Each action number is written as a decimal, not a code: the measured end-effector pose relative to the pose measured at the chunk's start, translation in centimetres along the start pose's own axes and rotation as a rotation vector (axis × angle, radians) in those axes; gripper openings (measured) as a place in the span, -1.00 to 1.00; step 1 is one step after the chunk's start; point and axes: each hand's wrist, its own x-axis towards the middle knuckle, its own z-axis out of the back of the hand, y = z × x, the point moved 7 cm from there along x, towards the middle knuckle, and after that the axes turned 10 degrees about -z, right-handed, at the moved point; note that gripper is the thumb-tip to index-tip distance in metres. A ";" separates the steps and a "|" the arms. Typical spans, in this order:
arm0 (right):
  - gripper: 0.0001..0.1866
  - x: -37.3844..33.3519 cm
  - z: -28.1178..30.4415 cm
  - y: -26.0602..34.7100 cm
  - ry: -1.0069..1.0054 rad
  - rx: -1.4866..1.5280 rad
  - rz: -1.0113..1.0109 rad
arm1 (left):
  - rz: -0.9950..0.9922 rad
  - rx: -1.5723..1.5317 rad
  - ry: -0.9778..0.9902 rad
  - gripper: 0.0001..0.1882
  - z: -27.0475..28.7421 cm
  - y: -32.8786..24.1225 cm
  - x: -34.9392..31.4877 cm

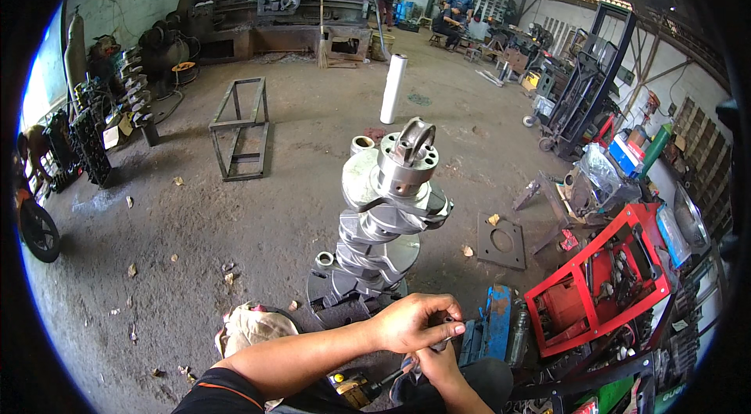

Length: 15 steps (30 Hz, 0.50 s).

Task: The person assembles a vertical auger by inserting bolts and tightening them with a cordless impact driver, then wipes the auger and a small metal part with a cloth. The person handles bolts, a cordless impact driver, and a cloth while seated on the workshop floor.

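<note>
Low in the frame, just right of centre, the left hand (pixel 413 323) is curled shut around a small metal part (pixel 454 328), with the right hand (pixel 436 359) directly beneath it; whether that one grips anything I cannot tell, as it is mostly hidden. The part looks easy to fumble onto the dirt floor (pixel 195 242). Just above, the crankshaft (pixel 383 218) stands on end, and a knock could topple it toward the red frame (pixel 594 289) at lower right.

A machine workshop: lathe (pixel 313 3), upright crankshaft (pixel 383 218), oily concrete floor (pixel 195 242).
</note>
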 end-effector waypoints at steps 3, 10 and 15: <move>-0.79 -0.1 0.0 0.1 -0.008 0.085 -0.055 | 0.058 -0.127 0.062 -0.77 -0.5 0.2 -0.1; -0.78 -0.6 0.3 0.2 -0.064 0.085 -0.123 | 0.069 -0.262 0.078 -0.78 -0.5 0.9 -0.2; -0.79 -0.2 0.4 0.1 -0.002 0.099 -0.101 | 0.109 -0.215 -0.017 -0.81 -1.2 2.2 -0.4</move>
